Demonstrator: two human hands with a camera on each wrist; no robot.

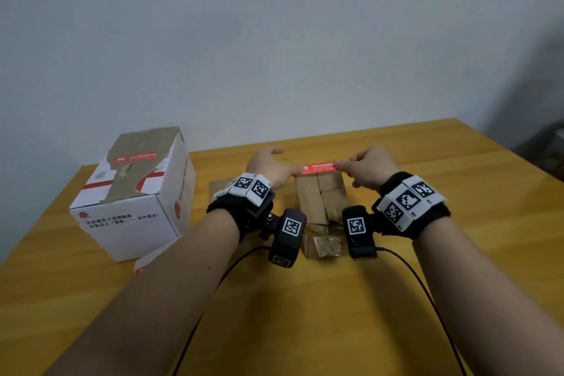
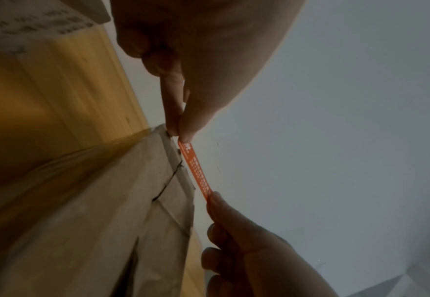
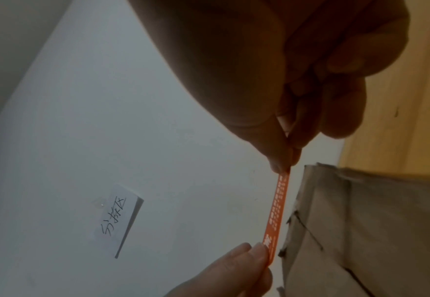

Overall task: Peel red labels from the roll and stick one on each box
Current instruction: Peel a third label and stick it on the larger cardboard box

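A narrow red label (image 1: 319, 168) (image 2: 195, 168) (image 3: 277, 214) is stretched flat between both hands, just above the far top edge of a brown cardboard box (image 1: 320, 195) (image 2: 107, 211) (image 3: 374, 231). My left hand (image 1: 294, 170) (image 2: 181, 132) pinches its left end between thumb and forefinger. My right hand (image 1: 338, 165) (image 3: 286, 162) pinches its right end the same way. The wrist views show a small gap between label and box. A white box (image 1: 137, 192) at the left carries a red label (image 1: 134, 158) on its torn top. The label roll is not in view.
The yellow wooden table (image 1: 335, 299) meets a pale wall at the back. A flat brown cardboard piece (image 1: 221, 185) lies behind my left wrist. A white and red paper scrap (image 1: 149, 262) lies by the white box. A handwritten note (image 3: 117, 219) is stuck on the wall.
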